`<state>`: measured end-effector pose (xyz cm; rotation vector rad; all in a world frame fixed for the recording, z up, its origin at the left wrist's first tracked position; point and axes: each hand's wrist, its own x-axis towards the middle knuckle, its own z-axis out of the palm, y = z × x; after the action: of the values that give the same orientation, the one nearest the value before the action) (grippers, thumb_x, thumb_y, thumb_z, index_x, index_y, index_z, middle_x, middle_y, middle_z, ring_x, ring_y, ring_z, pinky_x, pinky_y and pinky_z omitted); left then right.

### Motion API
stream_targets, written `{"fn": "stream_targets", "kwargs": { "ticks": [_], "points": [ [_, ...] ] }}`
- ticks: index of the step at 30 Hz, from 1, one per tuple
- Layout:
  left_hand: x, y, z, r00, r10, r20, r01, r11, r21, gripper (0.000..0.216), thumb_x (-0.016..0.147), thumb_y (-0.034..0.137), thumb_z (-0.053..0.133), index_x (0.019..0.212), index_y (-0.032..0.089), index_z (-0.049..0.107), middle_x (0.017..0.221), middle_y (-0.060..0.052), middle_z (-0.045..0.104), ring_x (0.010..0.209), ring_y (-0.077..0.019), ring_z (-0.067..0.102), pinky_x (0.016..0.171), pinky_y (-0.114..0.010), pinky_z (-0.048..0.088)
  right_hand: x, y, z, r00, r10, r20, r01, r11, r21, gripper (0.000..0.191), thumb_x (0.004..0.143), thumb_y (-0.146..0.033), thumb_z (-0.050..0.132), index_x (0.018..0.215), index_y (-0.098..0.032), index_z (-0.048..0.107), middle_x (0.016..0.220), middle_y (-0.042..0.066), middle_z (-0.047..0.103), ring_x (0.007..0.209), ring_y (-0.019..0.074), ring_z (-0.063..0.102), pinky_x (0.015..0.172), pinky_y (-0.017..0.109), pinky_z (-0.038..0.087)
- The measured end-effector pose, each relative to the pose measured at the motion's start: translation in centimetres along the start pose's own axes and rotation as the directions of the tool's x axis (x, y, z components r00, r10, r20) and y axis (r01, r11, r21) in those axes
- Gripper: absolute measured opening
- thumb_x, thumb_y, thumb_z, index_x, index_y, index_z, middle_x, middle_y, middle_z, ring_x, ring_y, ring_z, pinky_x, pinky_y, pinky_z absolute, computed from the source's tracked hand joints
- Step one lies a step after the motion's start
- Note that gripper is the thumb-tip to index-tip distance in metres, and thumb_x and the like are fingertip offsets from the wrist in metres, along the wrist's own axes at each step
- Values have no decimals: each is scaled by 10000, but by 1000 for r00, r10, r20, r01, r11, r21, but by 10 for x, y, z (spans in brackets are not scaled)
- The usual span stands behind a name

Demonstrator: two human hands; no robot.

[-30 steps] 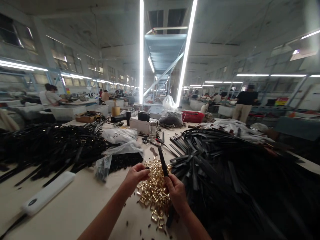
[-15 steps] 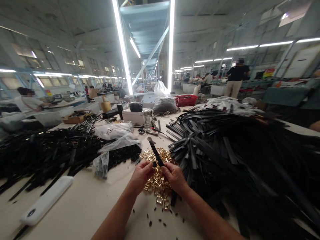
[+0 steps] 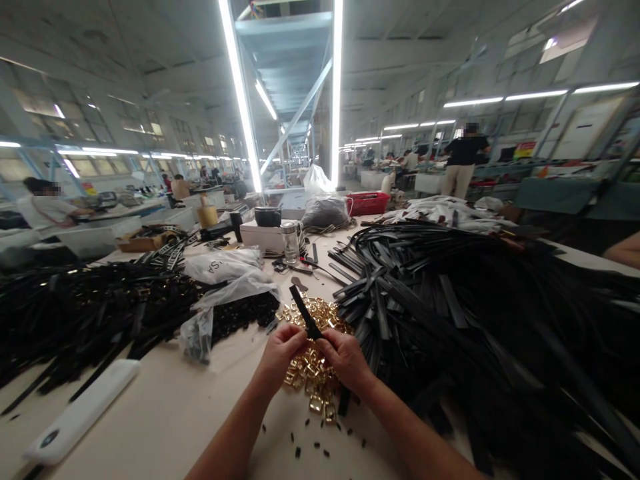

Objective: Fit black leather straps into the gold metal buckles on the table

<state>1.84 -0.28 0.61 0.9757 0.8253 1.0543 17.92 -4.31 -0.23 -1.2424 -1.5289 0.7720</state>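
Note:
A short black strap [image 3: 303, 309] slants up and away from my right hand [image 3: 345, 355], whose thumb and fingers are closed on its near end. My left hand [image 3: 284, 351] is pinched closed at the strap's left side, its fingertips touching it; the small black piece between them is mostly hidden. Both hands hover over a heap of gold metal buckles [image 3: 303, 373], with a few larger ones at its near edge. Several tiny black pieces [image 3: 317, 445] lie scattered on the pale table [image 3: 200, 420] between my forearms.
Long black straps [image 3: 440, 300] form a big pile on the right. More black straps [image 3: 100, 300] lie left, beside a clear plastic bag [image 3: 225, 267]. A white handheld device [image 3: 85, 410] rests front left. Farther back are a glass mug [image 3: 290, 241] and a red basket [image 3: 369, 203].
My left fingertips, with the small black piece, have closed in on the strap and now touch it. The strap has dropped slightly in view, and the whole view has shifted a little.

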Motion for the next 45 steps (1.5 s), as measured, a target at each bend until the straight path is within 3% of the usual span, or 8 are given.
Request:
{"fn": "stream_targets", "kwargs": {
  "ticks": [9, 18, 24, 28, 32, 35, 39, 45],
  "points": [
    [-3, 4, 0, 996, 77, 50, -82, 989, 120, 287, 596, 313, 813, 804, 150, 703, 754, -46, 702, 639, -130, 610, 622, -235, 477, 1, 3, -2, 998, -19, 55, 21, 999, -31, 269, 884, -380, 502, 772, -190, 655, 617, -7, 614, 506, 120, 551, 490, 208, 404],
    [0, 2, -1, 999, -8, 42, -1, 978, 208, 279, 589, 310, 811, 806, 149, 743, 779, -69, 729, 686, -158, 636, 649, -247, 488, 2, 1, -6, 988, -150, 48, 157, 919, -362, 181, 836, -258, 535, 702, -189, 636, 634, 8, 622, 571, 130, 514, 546, 225, 324],
    [2, -5, -3, 997, -33, 63, 20, 980, 199, 289, 579, 300, 812, 814, 146, 745, 779, -75, 732, 670, -166, 645, 677, -270, 494, 0, 6, 2, 996, -18, 91, 22, 999, -45, 192, 853, -271, 504, 790, -182, 662, 631, -10, 612, 547, 118, 522, 514, 204, 375],
    [3, -7, -3, 998, -4, 56, -9, 973, 230, 271, 573, 309, 807, 785, 150, 748, 760, -71, 730, 669, -177, 646, 662, -273, 499, -2, -3, 3, 988, 9, 155, -30, 990, 135, 197, 845, -266, 510, 919, -177, 669, 699, -11, 620, 590, 115, 542, 526, 193, 413],
    [4, -10, -1, 998, 39, 46, -50, 958, 283, 222, 557, 273, 811, 729, 150, 744, 745, -66, 723, 681, -182, 643, 642, -262, 497, -3, -11, 2, 984, 11, 176, -45, 981, 187, 207, 834, -314, 554, 932, -174, 670, 704, -16, 619, 597, 111, 540, 528, 190, 416],
    [3, -12, 2, 997, 32, 72, -50, 963, 264, 249, 562, 272, 815, 758, 141, 735, 751, -62, 718, 676, -173, 643, 654, -262, 503, -1, -7, 3, 993, 52, 103, -72, 978, 194, 251, 831, -378, 566, 885, -158, 675, 676, -7, 614, 567, 113, 545, 506, 195, 421],
    [0, -10, 5, 996, -13, 90, 1, 992, 125, 324, 611, 326, 802, 841, 132, 680, 778, -62, 706, 673, -168, 659, 668, -279, 523, 2, 1, 3, 994, 106, 29, -110, 969, 221, 289, 829, -418, 557, 856, -151, 664, 625, -11, 591, 509, 110, 534, 468, 201, 421],
    [3, -4, 0, 1000, -16, -15, 14, 995, -98, 359, 706, 408, 733, 926, 160, 596, 632, 35, 600, 449, -27, 513, 441, -120, 374, 1, -2, 3, 994, 103, 43, -109, 977, 182, 246, 818, -372, 548, 708, -160, 607, 520, -43, 526, 430, 78, 443, 419, 182, 347]
  ]
}}
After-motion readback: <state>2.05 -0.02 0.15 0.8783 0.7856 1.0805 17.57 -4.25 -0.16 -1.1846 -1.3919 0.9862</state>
